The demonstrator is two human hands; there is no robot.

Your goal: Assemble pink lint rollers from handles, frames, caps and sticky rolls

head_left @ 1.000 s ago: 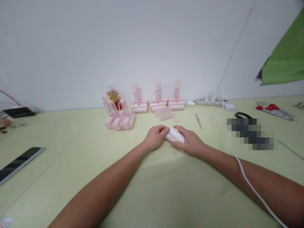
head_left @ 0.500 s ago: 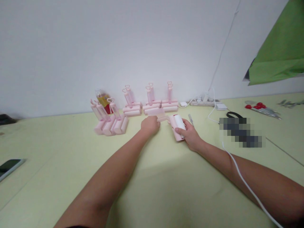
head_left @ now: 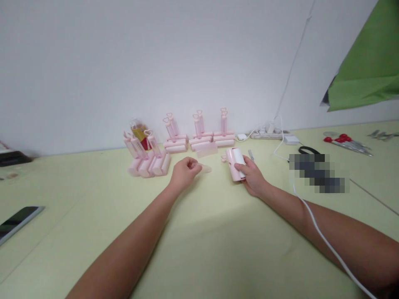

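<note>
In the middle of the table my right hand [head_left: 255, 178] grips a pink lint roller [head_left: 232, 165] with a white roll along its side. A small pink heart-shaped end [head_left: 223, 158] shows at its left. Left of it, my left hand [head_left: 185, 173] is closed in a pinch, with a pale translucent strip [head_left: 205, 168] sticking out from the fingers. What exactly the strip is cannot be made out. Behind my hands lies a flat translucent pink piece [head_left: 206, 149]. My two hands are apart.
Several similar pink lint rollers [head_left: 176, 145] stand with handles upright along the wall, others [head_left: 149, 166] at the left. A phone [head_left: 20, 222] lies far left. At right are a power strip [head_left: 269, 135], red-handled tools [head_left: 346, 143] and a white cable [head_left: 314, 224] crossing my right arm.
My left hand has moved left and toward me, away from the lint roller. The pink handle that stuck out of the roller toward that hand no longer shows there; a small heart-shaped end does.
</note>
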